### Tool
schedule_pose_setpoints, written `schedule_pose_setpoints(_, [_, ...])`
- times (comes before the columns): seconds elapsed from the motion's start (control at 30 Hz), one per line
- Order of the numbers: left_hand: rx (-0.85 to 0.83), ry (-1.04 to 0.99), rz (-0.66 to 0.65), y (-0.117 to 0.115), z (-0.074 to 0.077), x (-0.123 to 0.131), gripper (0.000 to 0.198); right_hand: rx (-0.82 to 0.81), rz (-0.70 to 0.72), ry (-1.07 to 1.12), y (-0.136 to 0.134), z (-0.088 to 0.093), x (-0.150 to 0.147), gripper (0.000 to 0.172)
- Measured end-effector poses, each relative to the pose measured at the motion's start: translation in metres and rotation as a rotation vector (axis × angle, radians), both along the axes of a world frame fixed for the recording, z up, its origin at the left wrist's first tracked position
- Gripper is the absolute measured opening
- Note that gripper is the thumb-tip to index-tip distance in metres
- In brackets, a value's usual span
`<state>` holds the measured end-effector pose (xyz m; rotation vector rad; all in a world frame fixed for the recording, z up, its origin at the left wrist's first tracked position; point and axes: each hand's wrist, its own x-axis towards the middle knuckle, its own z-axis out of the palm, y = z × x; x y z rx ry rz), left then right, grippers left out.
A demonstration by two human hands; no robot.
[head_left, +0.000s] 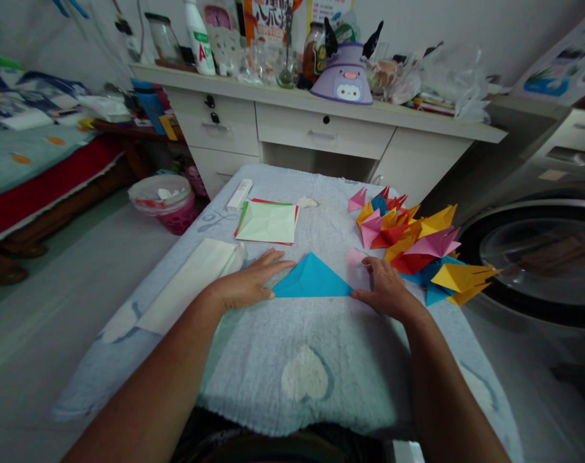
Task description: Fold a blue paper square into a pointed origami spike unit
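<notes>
A sheet of blue origami paper (314,278), folded into a triangle, lies flat on the cloth-covered table with its long edge toward me. My left hand (251,280) is open at the left corner, thumb at the paper's tip and fingers spread over the cloth. At the right corner, my right hand (383,285) has its thumb touching the tip; its bent fingers stay apart from the thumb. Beyond the triangle is a stack of square paper (267,222), pale green on top with red and green edges below. Many folded paper pieces (408,241) in several colours are heaped at the right.
A folded whitish cloth or paper strip (189,283) lies on the left, and a white narrow box (239,195) sits farther back. Behind the table stands a white desk (215,128) with jars and bags. A washing machine (553,257) is right; a pink basket (177,215) is left.
</notes>
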<state>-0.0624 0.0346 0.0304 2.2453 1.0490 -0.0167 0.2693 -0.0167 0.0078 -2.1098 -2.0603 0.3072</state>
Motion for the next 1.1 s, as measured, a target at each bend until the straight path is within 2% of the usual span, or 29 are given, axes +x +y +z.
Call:
schedule_pose_setpoints(0.37, [0.035, 0.021, -0.030, 0.001, 0.005, -0.005, 0.080, -0.028, 0.058, 0.158, -0.001, 0.002, 0.016, 0.076])
schedule_pose_setpoints(0.57, [0.046, -0.020, -0.055, 0.002, 0.005, -0.007, 0.081, -0.069, 0.051, 0.237, -0.003, 0.011, 0.018, 0.069])
schedule_pose_setpoints(0.67, [0.064, -0.076, -0.029, 0.001, 0.005, -0.003, 0.080, 0.026, 0.031, 0.305, -0.004, 0.021, 0.009, 0.054])
schedule_pose_setpoints(0.77, [0.078, -0.138, 0.075, -0.003, 0.001, 0.009, 0.077, 0.245, 0.141, 0.317, -0.005, 0.024, -0.014, 0.036])
schedule_pose_setpoints(0.8, [0.099, -0.151, 0.127, -0.005, -0.002, 0.015, 0.077, 0.297, 0.182, 0.301, -0.005, 0.023, -0.024, 0.034])
schedule_pose_setpoints(0.87, [0.173, -0.136, 0.204, -0.009, -0.009, 0.028, 0.084, 0.355, 0.222, 0.215, -0.007, 0.016, -0.046, 0.047])
schedule_pose_setpoints(0.97, [0.334, -0.124, 0.231, -0.015, -0.022, 0.044, 0.086, 0.358, 0.219, 0.084, -0.009, 0.002, -0.073, 0.069])
schedule_pose_setpoints(1.1, [0.409, -0.095, 0.223, -0.019, -0.036, 0.054, 0.083, 0.295, 0.217, 0.002, -0.010, -0.010, -0.088, 0.075])
